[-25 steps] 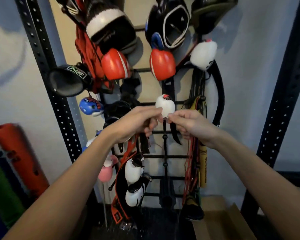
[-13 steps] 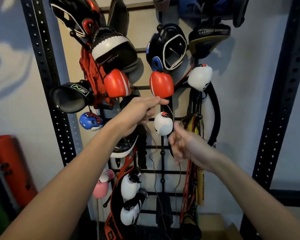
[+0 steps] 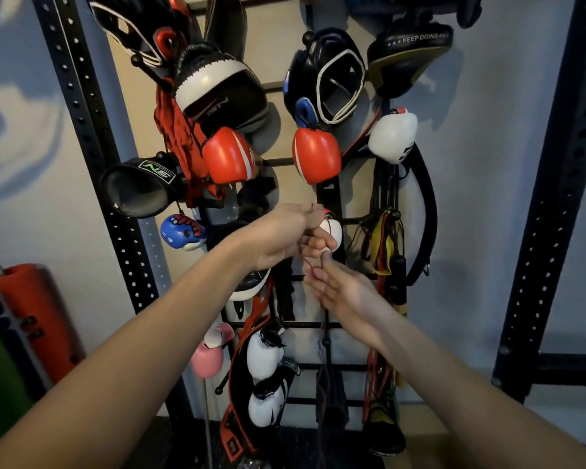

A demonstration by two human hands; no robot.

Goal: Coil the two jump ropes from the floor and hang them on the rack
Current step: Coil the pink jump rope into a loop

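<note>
Your left hand (image 3: 281, 236) is pinching the thin rope (image 3: 322, 265) at the rack (image 3: 332, 324); rope hanging straight down past your right hand (image 3: 344, 292), fingers spread, just below, nearer.

rack (image 3: 322, 324) crowded with gloves (image 3: 229, 155), lower bars open

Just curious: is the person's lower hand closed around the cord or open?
Open. The right hand has its fingers spread below the left hand, with the thin cord hanging past it.
</note>
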